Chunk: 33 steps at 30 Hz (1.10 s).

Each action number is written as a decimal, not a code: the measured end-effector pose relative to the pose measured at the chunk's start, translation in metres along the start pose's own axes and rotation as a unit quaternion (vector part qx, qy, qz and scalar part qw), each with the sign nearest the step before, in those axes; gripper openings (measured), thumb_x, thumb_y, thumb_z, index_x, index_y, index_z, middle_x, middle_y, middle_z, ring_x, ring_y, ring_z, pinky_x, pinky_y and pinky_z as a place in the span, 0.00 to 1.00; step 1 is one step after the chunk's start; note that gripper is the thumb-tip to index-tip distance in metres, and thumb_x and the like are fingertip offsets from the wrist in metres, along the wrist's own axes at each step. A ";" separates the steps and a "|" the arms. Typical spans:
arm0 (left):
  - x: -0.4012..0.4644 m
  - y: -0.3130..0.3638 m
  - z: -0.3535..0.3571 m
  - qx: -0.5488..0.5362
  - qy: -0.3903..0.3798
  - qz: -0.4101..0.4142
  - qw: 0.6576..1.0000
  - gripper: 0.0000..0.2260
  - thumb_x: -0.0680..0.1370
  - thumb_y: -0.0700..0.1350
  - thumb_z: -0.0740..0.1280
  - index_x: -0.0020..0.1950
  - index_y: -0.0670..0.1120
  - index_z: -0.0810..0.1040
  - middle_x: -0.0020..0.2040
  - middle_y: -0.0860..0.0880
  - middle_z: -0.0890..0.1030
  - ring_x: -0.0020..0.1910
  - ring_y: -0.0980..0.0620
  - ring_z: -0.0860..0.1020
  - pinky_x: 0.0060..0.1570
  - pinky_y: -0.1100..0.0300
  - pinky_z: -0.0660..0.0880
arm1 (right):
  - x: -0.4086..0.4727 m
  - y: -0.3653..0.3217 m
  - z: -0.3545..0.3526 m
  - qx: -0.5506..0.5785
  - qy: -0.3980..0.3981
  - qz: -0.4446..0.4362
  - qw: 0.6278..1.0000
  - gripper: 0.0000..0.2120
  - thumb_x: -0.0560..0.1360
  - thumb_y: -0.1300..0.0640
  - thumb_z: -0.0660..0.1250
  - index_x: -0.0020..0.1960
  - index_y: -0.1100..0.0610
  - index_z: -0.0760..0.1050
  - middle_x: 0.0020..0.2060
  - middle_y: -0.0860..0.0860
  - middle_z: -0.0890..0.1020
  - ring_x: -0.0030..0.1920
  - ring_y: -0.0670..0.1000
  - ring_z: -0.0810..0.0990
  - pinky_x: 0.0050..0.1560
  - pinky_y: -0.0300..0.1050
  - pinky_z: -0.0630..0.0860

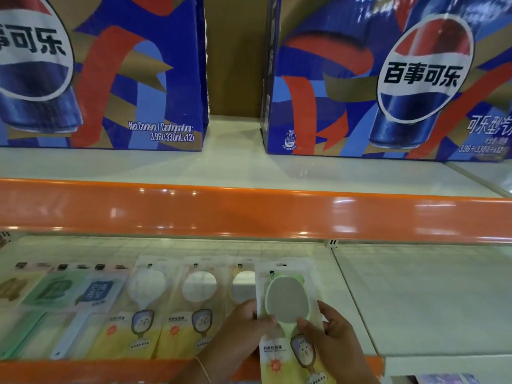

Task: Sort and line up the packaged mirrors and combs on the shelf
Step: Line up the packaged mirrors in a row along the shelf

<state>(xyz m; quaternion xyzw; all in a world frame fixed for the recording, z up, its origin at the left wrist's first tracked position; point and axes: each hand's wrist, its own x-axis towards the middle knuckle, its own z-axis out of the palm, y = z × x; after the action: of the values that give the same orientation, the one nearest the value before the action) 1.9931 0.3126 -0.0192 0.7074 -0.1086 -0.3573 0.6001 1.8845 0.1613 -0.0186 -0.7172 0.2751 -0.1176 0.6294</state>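
I'm holding a green mirror pack (288, 300) w/ both hands: left hand (243, 325) pinching its left edge, right hand (329, 336) gripping the right edge. It's hovering over the lower shelf (415, 295), just right of three other mirror packs (194, 306) lying in a row; comb packs (69, 292) are lying further left

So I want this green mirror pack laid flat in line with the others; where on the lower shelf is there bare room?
Bare shelf lies right of the mirror pack both hands hold, up to the shelf seam; the next panel is bare too. Left of it is crowded: the mirror packs and comb packs overlap.
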 end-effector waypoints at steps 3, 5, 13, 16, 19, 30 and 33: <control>0.001 -0.001 -0.001 0.102 0.074 0.083 0.989 0.05 0.78 0.48 0.65 0.53 0.51 0.77 0.41 0.50 0.83 0.36 0.55 0.81 0.39 0.60 0.78 | 0.013 0.002 -0.012 0.015 0.052 0.013 0.998 0.13 0.71 0.63 0.73 0.54 0.53 0.78 0.34 0.55 0.86 0.32 0.46 0.83 0.30 0.35 0.75; 0.004 -0.010 -0.006 0.246 0.145 0.207 0.936 0.07 0.79 0.48 0.62 0.56 0.52 0.75 0.39 0.52 0.81 0.35 0.57 0.78 0.35 0.62 0.74 | 0.026 0.005 -0.025 0.010 0.092 0.019 0.996 0.12 0.72 0.62 0.72 0.54 0.53 0.79 0.34 0.55 0.86 0.34 0.49 0.84 0.34 0.41 0.79; 0.021 -0.064 -0.010 0.573 0.127 0.309 0.748 0.18 0.75 0.58 0.61 0.60 0.53 0.76 0.67 0.52 0.75 0.68 0.49 0.71 0.66 0.50 0.70 | 0.063 0.020 -0.041 -0.124 0.064 0.025 0.990 0.12 0.74 0.59 0.70 0.57 0.53 0.79 0.39 0.49 0.85 0.40 0.49 0.84 0.40 0.45 0.80; 0.023 -0.070 -0.010 0.613 0.109 0.308 0.719 0.20 0.77 0.59 0.58 0.65 0.52 0.74 0.71 0.50 0.71 0.72 0.46 0.66 0.67 0.47 0.58 | 0.065 0.023 -0.035 -0.200 0.052 0.011 0.978 0.17 0.74 0.54 0.71 0.62 0.52 0.77 0.45 0.48 0.85 0.45 0.49 0.82 0.46 0.46 0.79; 0.020 -0.069 -0.009 0.623 0.106 0.307 0.711 0.20 0.78 0.59 0.57 0.67 0.54 0.73 0.70 0.51 0.72 0.71 0.45 0.67 0.66 0.46 0.56 | 0.066 0.028 -0.034 -0.301 0.064 0.002 0.952 0.31 0.74 0.46 0.69 0.72 0.55 0.67 0.61 0.53 0.79 0.60 0.55 0.77 0.55 0.44 0.72; 0.018 -0.068 -0.011 0.640 0.073 0.290 0.708 0.19 0.80 0.58 0.52 0.70 0.58 0.68 0.73 0.47 0.68 0.74 0.41 0.61 0.67 0.42 0.52 | 0.066 0.057 -0.021 -0.443 0.072 -0.141 0.882 0.32 0.70 0.34 0.58 0.60 0.58 0.77 0.51 0.54 0.83 0.49 0.58 0.82 0.53 0.51 0.76; 0.018 -0.068 -0.011 0.644 0.072 0.286 0.706 0.20 0.81 0.58 0.49 0.71 0.58 0.66 0.74 0.47 0.66 0.75 0.41 0.58 0.68 0.42 0.50 | 0.065 0.064 -0.019 -0.436 0.089 -0.137 0.885 0.32 0.71 0.33 0.57 0.62 0.55 0.76 0.54 0.52 0.82 0.52 0.59 0.80 0.54 0.51 0.75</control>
<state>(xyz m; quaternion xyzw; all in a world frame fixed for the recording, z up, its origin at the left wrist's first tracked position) 1.9944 0.3275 -0.0889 0.8808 -0.4653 0.0403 0.0781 1.9126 0.1063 -0.0887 -0.9363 0.2528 -0.1338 0.2038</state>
